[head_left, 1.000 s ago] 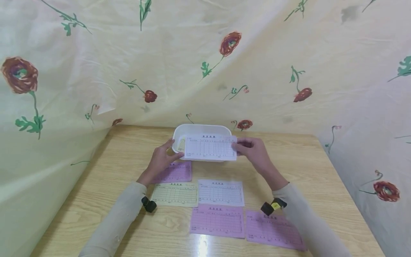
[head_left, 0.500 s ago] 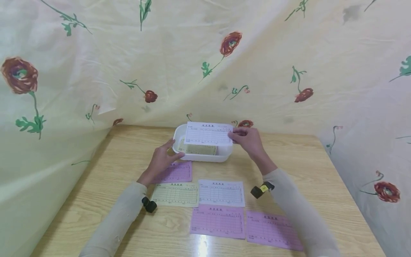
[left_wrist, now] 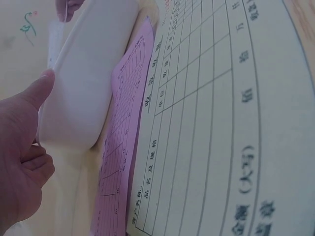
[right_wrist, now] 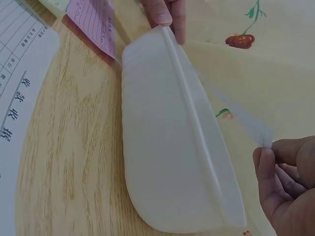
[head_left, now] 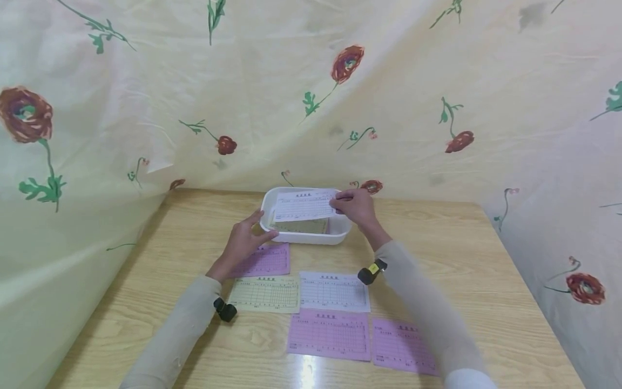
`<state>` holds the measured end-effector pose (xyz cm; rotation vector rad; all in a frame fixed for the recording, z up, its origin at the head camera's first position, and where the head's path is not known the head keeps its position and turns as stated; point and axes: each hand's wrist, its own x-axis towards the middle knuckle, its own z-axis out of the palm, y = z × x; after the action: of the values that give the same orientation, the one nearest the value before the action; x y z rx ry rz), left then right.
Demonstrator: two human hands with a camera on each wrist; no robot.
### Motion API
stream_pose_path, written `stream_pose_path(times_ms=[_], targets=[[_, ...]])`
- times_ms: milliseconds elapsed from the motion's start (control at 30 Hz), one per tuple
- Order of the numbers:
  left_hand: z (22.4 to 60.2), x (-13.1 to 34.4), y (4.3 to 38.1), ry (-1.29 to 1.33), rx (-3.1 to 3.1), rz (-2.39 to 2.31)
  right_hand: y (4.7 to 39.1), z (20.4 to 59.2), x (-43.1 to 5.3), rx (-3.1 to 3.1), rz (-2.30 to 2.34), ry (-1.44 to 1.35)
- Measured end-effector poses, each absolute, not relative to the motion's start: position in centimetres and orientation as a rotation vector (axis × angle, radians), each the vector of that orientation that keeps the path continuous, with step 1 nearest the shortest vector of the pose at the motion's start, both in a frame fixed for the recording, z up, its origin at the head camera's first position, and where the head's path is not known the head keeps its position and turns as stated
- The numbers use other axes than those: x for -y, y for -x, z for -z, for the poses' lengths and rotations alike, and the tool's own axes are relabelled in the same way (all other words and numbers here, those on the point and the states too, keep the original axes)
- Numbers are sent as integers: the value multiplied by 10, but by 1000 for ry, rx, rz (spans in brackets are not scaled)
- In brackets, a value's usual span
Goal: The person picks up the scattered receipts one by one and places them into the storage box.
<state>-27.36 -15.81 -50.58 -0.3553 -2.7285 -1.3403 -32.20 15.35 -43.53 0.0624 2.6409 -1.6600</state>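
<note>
A white printed receipt form [head_left: 304,206] is pinched at its right edge between thumb and fingers of my right hand [head_left: 357,207]. It tilts over the white plastic tub [head_left: 311,238], its left end inside the rim. In the right wrist view the receipt form [right_wrist: 246,120] shows nearly edge-on above the tub's wall [right_wrist: 162,128]. My left hand [head_left: 245,237] grips the tub's left end, thumb at the front rim; the left wrist view shows that thumb [left_wrist: 42,88] up against the rim. Inside the tub lies a yellow receipt form [head_left: 303,226], partly hidden by the white one.
In front of the tub, receipt forms lie flat on the wooden table [head_left: 427,243]: a purple one [head_left: 269,260] partly under my left wrist, a yellow one [head_left: 264,294], a white one [head_left: 335,292], and two pink ones [head_left: 329,335] [head_left: 400,346] nearest me. A flowered cloth [head_left: 291,108] hangs behind.
My right hand has carried the white receipt form away from me and leftward, from in front of the tub to over it, uncovering the yellow form inside. My left hand stays put.
</note>
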Motion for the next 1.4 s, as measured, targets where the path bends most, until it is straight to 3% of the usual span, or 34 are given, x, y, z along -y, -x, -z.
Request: stream_pose_path(times_ms=[867,1400], targets=[[505,159,275,369,2724,1344,338,456,-123,-2765,1391,-92],[502,158,271,375,2709,1387,322,425,-169,-2641,1694,50]])
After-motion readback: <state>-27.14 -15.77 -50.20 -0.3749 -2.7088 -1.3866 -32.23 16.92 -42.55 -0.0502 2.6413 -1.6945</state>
